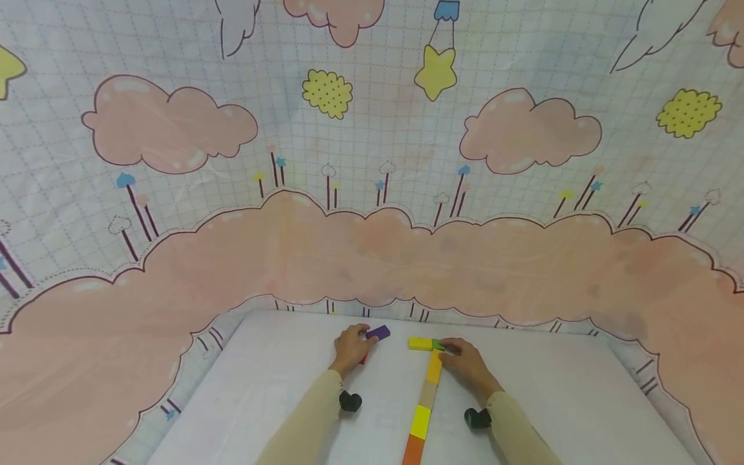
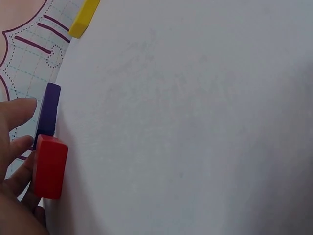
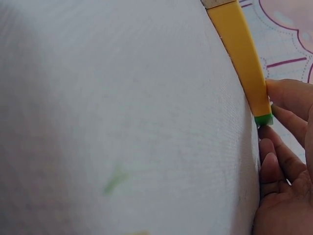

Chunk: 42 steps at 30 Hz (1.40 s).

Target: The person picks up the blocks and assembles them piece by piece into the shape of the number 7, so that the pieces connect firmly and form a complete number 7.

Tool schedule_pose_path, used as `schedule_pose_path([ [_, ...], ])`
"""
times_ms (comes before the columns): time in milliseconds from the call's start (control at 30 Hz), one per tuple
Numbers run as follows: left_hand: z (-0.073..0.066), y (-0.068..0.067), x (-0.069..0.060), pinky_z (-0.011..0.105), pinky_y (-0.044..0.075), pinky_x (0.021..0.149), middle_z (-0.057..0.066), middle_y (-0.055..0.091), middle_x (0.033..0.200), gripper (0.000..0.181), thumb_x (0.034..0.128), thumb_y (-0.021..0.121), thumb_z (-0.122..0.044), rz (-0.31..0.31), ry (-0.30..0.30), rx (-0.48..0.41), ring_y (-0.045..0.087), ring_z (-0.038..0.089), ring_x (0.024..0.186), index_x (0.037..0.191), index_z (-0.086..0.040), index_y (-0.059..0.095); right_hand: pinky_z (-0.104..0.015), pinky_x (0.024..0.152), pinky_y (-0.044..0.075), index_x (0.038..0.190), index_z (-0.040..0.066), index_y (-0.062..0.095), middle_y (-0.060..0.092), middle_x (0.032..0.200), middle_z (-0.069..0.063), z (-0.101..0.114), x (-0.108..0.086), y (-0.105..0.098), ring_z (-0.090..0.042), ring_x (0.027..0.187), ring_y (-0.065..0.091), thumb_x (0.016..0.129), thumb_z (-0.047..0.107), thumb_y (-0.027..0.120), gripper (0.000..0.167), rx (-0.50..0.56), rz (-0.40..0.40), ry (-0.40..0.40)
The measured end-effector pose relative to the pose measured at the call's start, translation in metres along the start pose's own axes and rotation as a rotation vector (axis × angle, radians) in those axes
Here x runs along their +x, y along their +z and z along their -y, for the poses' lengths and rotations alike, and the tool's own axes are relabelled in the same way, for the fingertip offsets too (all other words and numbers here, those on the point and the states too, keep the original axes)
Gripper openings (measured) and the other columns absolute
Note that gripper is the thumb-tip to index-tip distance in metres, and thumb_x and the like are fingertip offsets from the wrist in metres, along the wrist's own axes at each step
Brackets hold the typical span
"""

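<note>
At the far side of the table, my left hand (image 1: 350, 349) pinches a purple block (image 1: 379, 333). A red block (image 1: 363, 360) lies partly hidden beneath that hand; the left wrist view shows the red block (image 2: 51, 167) against the purple block (image 2: 48, 110), with fingers close behind both. My right hand (image 1: 467, 365) holds a small green block (image 1: 437, 344) at the corner of a block row. A yellow block (image 1: 420, 343) extends left from the green one. Just nearer is an orange-yellow block (image 1: 434, 367), whose side the right fingertips meet in the right wrist view.
The row continues toward me with a tan block (image 1: 427, 394), a bright yellow block (image 1: 421, 422) and an orange block (image 1: 413, 450). All lie on a white tabletop (image 1: 261, 381). A cloud-patterned cloth (image 1: 372, 258) rises behind the far edge. Dark camera mounts sit at both wrists.
</note>
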<state>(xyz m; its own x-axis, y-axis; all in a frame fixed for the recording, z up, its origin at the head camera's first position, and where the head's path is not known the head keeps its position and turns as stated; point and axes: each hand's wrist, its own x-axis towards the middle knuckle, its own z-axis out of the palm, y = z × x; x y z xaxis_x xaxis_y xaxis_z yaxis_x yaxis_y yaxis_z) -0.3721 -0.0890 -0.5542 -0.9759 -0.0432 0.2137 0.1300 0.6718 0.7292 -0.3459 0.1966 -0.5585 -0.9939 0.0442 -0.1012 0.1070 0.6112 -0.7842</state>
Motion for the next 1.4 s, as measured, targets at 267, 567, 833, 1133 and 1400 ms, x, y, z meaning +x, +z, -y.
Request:
schedule_pose_path([
  [267,-0.0011,0.005,-0.0023,0.056,0.03,0.097,0.016,0.067,0.114,0.036,0.0841,0.075,-0.024,-0.012,-0.02,0.017,0.057,0.037,0.107,0.113,-0.003,0.069,-0.056,0.108,0.038,0.123,0.019,0.067,0.06,0.133,-0.011,-0.0021,-0.0015,-0.0009,-0.032,0.123,0.053,0.09,0.023,0.07,0.034,0.005,-0.013,-0.043],
  [567,0.0016,0.0089,-0.0026,0.055,0.029,0.099,0.016,0.066,0.113,0.034,0.0836,0.076,-0.022,-0.037,-0.02,0.017,0.056,0.036,0.107,0.111,-0.004,0.07,-0.057,0.108,0.038,0.123,0.02,0.066,0.059,0.133,-0.009,-0.002,0.0005,0.0001,-0.031,0.124,0.052,0.089,0.024,0.07,0.034,-0.001,-0.014,-0.026],
  [833,0.0011,0.0096,-0.0028,0.056,0.03,0.097,0.016,0.066,0.113,0.03,0.0849,0.075,-0.019,-0.054,-0.004,0.035,0.056,0.036,0.108,0.11,-0.004,0.07,-0.057,0.109,0.037,0.124,0.02,0.066,0.059,0.135,-0.009,0.0004,-0.0002,-0.0006,-0.032,0.125,0.051,0.09,0.025,0.07,0.034,-0.003,-0.014,-0.02],
  [1133,0.0009,0.0072,-0.0048,0.057,0.03,0.098,0.015,0.066,0.111,0.029,0.0864,0.073,-0.016,-0.044,0.015,0.012,0.055,0.036,0.107,0.112,-0.004,0.068,-0.056,0.108,0.038,0.123,0.018,0.066,0.06,0.133,-0.011,0.0028,-0.0025,-0.0003,-0.031,0.123,0.053,0.09,0.022,0.07,0.033,0.001,-0.024,-0.008],
  [1400,0.0033,0.0078,-0.0061,0.056,0.03,0.1,0.014,0.067,0.113,0.03,0.0878,0.072,-0.018,-0.033,0.002,0.0,0.056,0.034,0.109,0.114,-0.004,0.068,-0.055,0.107,0.04,0.123,0.017,0.067,0.061,0.131,-0.011,0.0005,-0.0013,0.0008,-0.031,0.12,0.054,0.089,0.019,0.07,0.033,-0.019,-0.033,-0.033],
])
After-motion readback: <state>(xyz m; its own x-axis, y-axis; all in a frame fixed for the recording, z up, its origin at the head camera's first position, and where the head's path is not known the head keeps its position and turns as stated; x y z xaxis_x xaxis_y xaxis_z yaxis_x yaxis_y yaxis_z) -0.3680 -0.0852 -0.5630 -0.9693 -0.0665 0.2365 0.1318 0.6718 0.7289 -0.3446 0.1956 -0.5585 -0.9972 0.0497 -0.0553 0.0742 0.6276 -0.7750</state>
